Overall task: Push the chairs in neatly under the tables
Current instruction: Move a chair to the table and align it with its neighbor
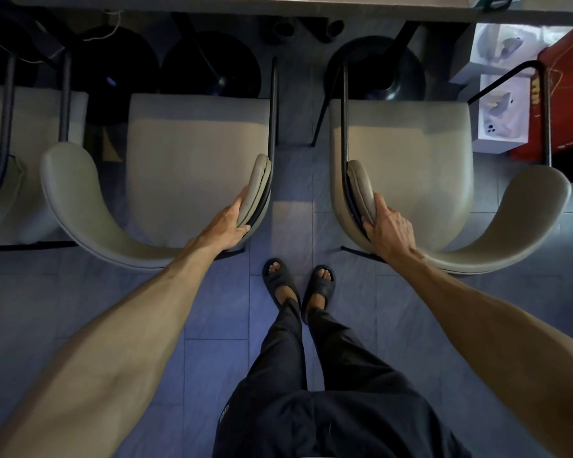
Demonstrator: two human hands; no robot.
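We stood between two chairs, both facing the pale tabletop (311,3) at the far edge of the view. Our left hand (234,223) gripped the inner end of the curved backrest on the left beige padded chair (192,150), which had a black tubular frame, with the fingers curled round the padded edge. Our right hand (389,229) gripped the matching inner end on the right beige padded chair (411,150) likewise. Each seat lay directly ahead of its hand, its front-to-back axis square to the tabletop and most of the seat out from under it. We judged that the coming move called for a straight forward push. Because both grips were off-centre, uneven force could swing a chair on the grey tiled floor (212,325).
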